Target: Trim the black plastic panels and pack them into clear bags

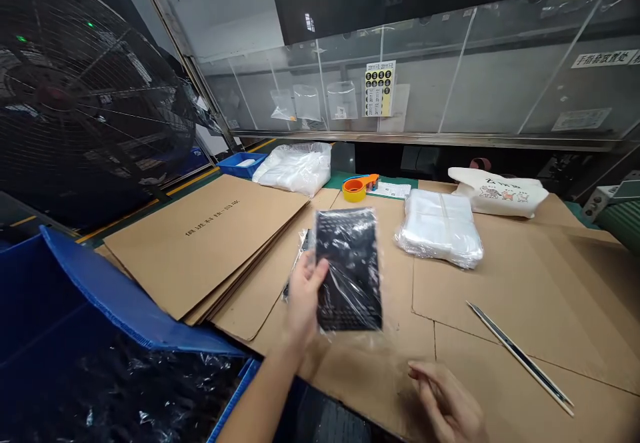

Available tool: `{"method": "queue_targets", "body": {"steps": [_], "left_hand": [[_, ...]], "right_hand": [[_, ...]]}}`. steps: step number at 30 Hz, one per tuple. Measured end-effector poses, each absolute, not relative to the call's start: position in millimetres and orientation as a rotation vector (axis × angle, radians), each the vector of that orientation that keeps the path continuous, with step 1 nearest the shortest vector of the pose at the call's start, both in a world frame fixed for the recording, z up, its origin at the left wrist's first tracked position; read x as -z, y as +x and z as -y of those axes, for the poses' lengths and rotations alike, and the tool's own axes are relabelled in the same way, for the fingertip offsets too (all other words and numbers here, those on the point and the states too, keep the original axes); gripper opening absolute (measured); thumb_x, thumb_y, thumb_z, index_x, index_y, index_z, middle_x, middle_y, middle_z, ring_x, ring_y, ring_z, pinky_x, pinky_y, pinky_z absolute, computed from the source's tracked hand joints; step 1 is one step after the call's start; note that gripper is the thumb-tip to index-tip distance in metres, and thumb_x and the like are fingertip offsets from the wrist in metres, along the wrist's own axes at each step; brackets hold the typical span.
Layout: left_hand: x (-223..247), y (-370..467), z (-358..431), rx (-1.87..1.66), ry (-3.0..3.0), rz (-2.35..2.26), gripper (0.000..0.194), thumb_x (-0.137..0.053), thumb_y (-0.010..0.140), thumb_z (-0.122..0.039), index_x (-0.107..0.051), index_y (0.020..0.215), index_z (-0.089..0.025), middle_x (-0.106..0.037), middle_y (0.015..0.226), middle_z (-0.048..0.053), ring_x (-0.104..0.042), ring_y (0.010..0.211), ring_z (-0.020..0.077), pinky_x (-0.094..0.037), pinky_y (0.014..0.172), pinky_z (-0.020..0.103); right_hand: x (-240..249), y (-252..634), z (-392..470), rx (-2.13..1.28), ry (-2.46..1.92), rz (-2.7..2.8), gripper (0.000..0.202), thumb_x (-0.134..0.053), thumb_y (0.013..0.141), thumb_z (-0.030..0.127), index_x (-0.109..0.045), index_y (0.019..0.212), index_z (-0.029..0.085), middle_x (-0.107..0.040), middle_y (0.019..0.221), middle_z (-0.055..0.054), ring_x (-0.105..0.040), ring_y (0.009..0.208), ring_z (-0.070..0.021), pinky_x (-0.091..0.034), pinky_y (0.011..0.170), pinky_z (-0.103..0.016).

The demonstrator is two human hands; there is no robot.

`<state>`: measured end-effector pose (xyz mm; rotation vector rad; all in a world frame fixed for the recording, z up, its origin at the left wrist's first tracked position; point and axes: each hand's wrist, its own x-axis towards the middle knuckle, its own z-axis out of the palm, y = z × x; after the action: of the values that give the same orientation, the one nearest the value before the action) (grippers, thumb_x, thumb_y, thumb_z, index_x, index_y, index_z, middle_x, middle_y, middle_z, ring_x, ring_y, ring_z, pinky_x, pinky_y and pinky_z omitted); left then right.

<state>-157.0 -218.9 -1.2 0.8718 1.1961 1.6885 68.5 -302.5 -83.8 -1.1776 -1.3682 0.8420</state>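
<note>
A flat black item in a clear plastic bag (349, 270) is held upright above the table, its surface glossy with reflections. My left hand (305, 290) grips it by the left edge, thumb across the front. Behind that hand, partly hidden, another dark bagged item (301, 256) lies on the cardboard. My right hand (445, 400) is low at the front of the table, fingers curled and drawn together, with nothing visible in them. To its right, a pair of tweezers or thin sticks (520, 356) rests on the cardboard.
Stacked cardboard sheets (215, 243) lie to the left, above a blue bin (100, 296) holding black bagged items. Clear plastic bags (440, 226), a tape roll (354, 190), a white printed pouch (500, 193) and a bulky plastic bag (295, 166) stand further back. A large fan (75, 83) is far left.
</note>
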Motion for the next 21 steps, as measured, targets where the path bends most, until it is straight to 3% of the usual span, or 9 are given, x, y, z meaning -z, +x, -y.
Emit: {"method": "queue_targets", "body": {"steps": [3, 6, 9, 12, 14, 17, 19, 21], "left_hand": [[-7.0, -205.5, 192.5, -1.692, 1.032, -1.347, 0.051, -0.074, 0.072, -0.043, -0.058, 0.111, -0.014, -0.07, 0.101, 0.008, -0.066, 0.087, 0.0177, -0.051, 0.08, 0.027], [-1.8, -243.5, 171.1, -1.456, 1.138, -1.506, 0.057, -0.071, 0.066, -0.053, -0.061, 0.105, -0.013, -0.07, 0.092, 0.008, -0.065, 0.078, 0.0194, -0.051, 0.073, 0.03], [16.3, -262.3, 156.2, -1.324, 1.166, -1.642, 0.051, -0.072, 0.06, -0.055, -0.062, 0.088, -0.012, -0.068, 0.076, 0.007, -0.063, 0.068, 0.0213, -0.05, 0.065, 0.032], [36.1, -267.0, 148.9, -1.222, 1.225, -1.851, 0.032, -0.069, 0.066, -0.043, -0.062, 0.08, -0.014, -0.069, 0.077, 0.008, -0.065, 0.076, 0.0255, -0.051, 0.073, 0.036], [44.1, -264.7, 149.4, -1.163, 1.284, -2.007, 0.024, -0.065, 0.071, -0.031, -0.064, 0.088, -0.014, -0.07, 0.089, 0.011, -0.064, 0.092, 0.0303, -0.049, 0.086, 0.041], [44.5, -252.8, 157.3, -1.129, 1.386, -2.216, 0.042, -0.055, 0.079, -0.02, -0.058, 0.12, -0.011, -0.059, 0.126, 0.019, -0.048, 0.125, 0.0368, -0.032, 0.107, 0.052], [39.2, -240.0, 165.0, -1.108, 1.507, -2.334, 0.05, -0.047, 0.086, -0.02, -0.047, 0.135, -0.01, -0.041, 0.145, 0.022, -0.031, 0.138, 0.0378, -0.02, 0.113, 0.056], [33.6, -225.5, 171.9, -0.968, 1.734, -2.424, 0.049, -0.043, 0.092, -0.025, -0.045, 0.138, -0.011, -0.037, 0.149, 0.021, -0.027, 0.14, 0.0365, -0.019, 0.114, 0.055]], "right_hand": [[96.0, 74.5, 300.4, -0.967, -1.244, 1.373, 0.031, -0.067, 0.08, 0.054, -0.077, 0.082, 0.024, -0.072, 0.082, -0.005, -0.068, 0.076, -0.0209, -0.052, 0.07, -0.022], [104.1, 78.1, 301.6, -1.004, -1.372, 1.226, 0.044, -0.067, 0.075, 0.067, -0.076, 0.079, 0.024, -0.072, 0.087, -0.006, -0.067, 0.084, -0.0222, -0.052, 0.076, -0.023], [109.8, 82.0, 300.3, -1.069, -1.329, 1.321, 0.042, -0.068, 0.075, 0.066, -0.077, 0.08, 0.025, -0.072, 0.087, -0.007, -0.067, 0.083, -0.0232, -0.053, 0.076, -0.024], [117.0, 88.2, 296.3, -1.111, -1.263, 1.471, 0.034, -0.069, 0.078, 0.058, -0.078, 0.084, 0.025, -0.072, 0.088, -0.007, -0.068, 0.084, -0.0239, -0.054, 0.075, -0.025], [121.5, 91.1, 294.6, -1.067, -1.242, 1.523, 0.029, -0.067, 0.081, 0.052, -0.077, 0.087, 0.025, -0.072, 0.09, -0.007, -0.069, 0.084, -0.0227, -0.054, 0.075, -0.023], [124.7, 92.0, 294.6, -0.979, -1.22, 1.587, 0.022, -0.064, 0.086, 0.044, -0.077, 0.09, 0.026, -0.072, 0.091, -0.006, -0.069, 0.084, -0.0205, -0.053, 0.074, -0.021], [124.0, 90.9, 295.0, -0.945, -1.215, 1.612, 0.019, -0.063, 0.088, 0.041, -0.076, 0.09, 0.026, -0.072, 0.091, -0.005, -0.069, 0.084, -0.0199, -0.053, 0.073, -0.02], [121.8, 89.4, 295.0, -0.916, -1.205, 1.627, 0.018, -0.063, 0.088, 0.038, -0.075, 0.089, 0.026, -0.072, 0.09, -0.004, -0.069, 0.083, -0.0196, -0.053, 0.072, -0.02]]}}
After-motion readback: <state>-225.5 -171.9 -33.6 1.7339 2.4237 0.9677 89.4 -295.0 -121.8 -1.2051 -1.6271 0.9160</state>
